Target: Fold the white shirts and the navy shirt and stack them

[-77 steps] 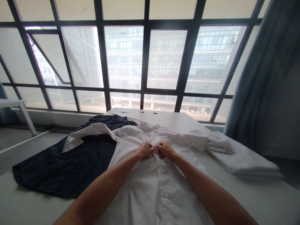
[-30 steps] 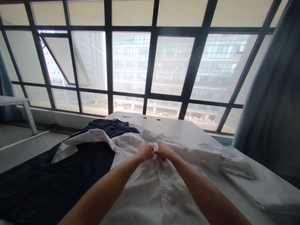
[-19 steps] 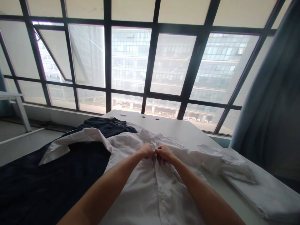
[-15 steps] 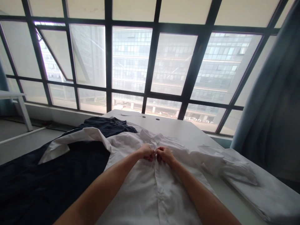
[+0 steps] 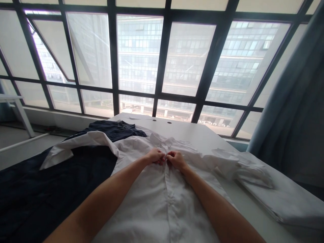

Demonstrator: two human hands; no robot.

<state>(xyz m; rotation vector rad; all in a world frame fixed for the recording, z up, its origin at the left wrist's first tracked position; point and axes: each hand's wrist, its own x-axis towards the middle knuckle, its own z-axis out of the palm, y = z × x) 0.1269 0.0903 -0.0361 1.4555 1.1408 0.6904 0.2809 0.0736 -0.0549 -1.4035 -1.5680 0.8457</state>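
Observation:
A white button-up shirt [image 5: 157,202] lies flat on the white table [image 5: 199,135], collar toward the window. My left hand [image 5: 155,156] and my right hand [image 5: 174,159] meet at the front placket just below the collar. Both are closed in a pinch on the shirt's fabric, knuckles almost touching. The shirt's left sleeve [image 5: 76,146] stretches over a dark navy garment [image 5: 50,189]; its right sleeve [image 5: 227,162] lies crumpled toward the right.
A folded stack of white cloth [image 5: 275,199] sits at the table's right side. A blue-grey curtain [image 5: 296,111] hangs at the right. Large framed windows [image 5: 162,60] stand behind the table. Another white table's leg [image 5: 21,116] shows at far left.
My hands have stayed pinched together on the placket, shifting only slightly near the collar. The camera has tipped and drifted a little; the garments have not moved.

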